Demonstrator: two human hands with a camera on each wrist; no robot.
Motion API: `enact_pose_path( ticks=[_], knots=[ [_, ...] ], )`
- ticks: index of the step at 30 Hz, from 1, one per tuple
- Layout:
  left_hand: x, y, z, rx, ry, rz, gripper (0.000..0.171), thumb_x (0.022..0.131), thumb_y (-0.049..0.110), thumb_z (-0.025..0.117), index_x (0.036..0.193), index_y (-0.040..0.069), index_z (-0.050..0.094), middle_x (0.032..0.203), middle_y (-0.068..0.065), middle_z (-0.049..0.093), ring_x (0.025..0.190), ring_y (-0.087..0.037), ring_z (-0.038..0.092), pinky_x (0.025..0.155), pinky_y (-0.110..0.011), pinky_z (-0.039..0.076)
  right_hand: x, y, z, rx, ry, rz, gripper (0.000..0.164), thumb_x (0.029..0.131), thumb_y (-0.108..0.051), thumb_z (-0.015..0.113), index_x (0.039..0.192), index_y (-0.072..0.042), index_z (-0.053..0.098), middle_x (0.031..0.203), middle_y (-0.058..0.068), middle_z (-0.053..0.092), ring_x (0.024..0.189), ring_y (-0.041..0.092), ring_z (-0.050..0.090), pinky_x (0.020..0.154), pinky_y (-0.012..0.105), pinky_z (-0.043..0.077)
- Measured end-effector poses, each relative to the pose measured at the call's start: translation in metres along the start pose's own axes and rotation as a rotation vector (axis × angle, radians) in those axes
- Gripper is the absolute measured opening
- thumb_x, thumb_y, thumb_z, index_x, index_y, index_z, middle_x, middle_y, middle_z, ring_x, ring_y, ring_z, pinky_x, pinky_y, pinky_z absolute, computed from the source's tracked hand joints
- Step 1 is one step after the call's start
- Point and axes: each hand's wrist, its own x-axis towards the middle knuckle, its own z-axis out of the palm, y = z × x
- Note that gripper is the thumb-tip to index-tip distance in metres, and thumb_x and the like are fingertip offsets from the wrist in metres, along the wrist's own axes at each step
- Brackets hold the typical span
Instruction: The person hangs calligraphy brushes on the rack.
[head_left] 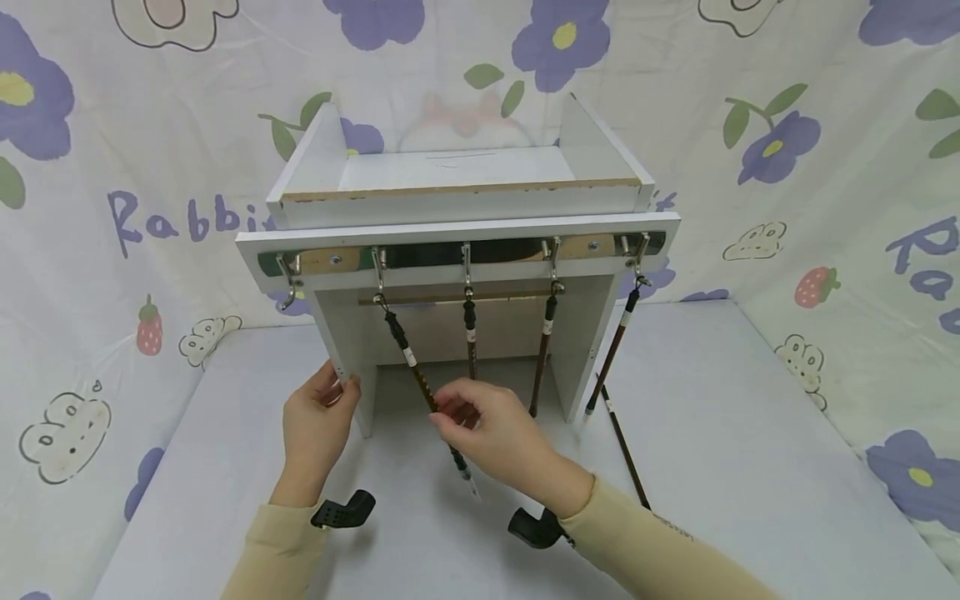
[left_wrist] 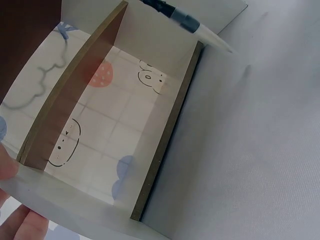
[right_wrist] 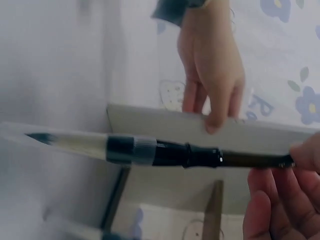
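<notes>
My right hand [head_left: 498, 429] pinches a calligraphy brush [head_left: 408, 354] by the middle of its dark handle. The brush slants, with its top loop at the second hook [head_left: 378, 267] from the left; its pale, dark-tipped bristles [right_wrist: 75, 144] point down, and a clear sleeve seems to cover them. My left hand [head_left: 318, 425] grips the front edge of the left side panel [head_left: 341, 358] of a white wooden stand [head_left: 457, 227], thumb on one face and fingers on the other. More brushes hang from hooks to the right, including one on the rightmost hook [head_left: 641, 254].
Another brush [head_left: 625, 446] lies on the white tabletop [head_left: 750, 433], right of the stand. The leftmost hook [head_left: 285, 279] sticks out of the rail. An open tray [head_left: 457, 171] tops the stand. Behind it hangs a patterned cloth [head_left: 465, 83].
</notes>
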Motion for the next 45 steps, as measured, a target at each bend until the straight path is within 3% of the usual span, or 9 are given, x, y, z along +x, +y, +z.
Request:
enact_pose_path(
  ticks=[6,13,45],
  knots=[
    [0.001,0.0,-0.001,-0.005,-0.001,-0.013,0.042,0.094,0.025,0.062,0.135,0.016,0.059,0.128,-0.004,0.062,0.103,-0.022,0.066,0.077,-0.031,0.056,0.008,-0.003,0.021,0.012,0.078,0.035,0.012,0.091,-0.015,0.068,0.102,-0.012,0.066,0.088,-0.009,0.065,0.08,0.004,0.061,0.069,0.022,0.054],
    [0.0,0.0,0.0,-0.006,-0.009,-0.014,0.042,0.094,0.026,0.062,0.135,0.018,0.059,0.129,-0.003,0.061,0.104,-0.021,0.066,0.077,-0.032,0.057,0.014,-0.005,0.034,-0.022,0.114,0.078,0.014,0.091,-0.018,0.068,0.104,-0.012,0.065,0.09,-0.006,0.065,0.082,0.005,0.062,0.07,0.02,0.054],
    [0.0,0.001,0.0,-0.002,-0.001,0.0,0.042,0.094,0.023,0.063,0.135,0.013,0.059,0.127,-0.007,0.062,0.103,-0.025,0.066,0.079,-0.034,0.056,0.016,-0.006,0.034,-0.008,0.137,0.051,0.012,0.091,-0.017,0.068,0.102,-0.013,0.065,0.09,-0.007,0.066,0.082,0.006,0.062,0.068,0.02,0.054]
  ],
)
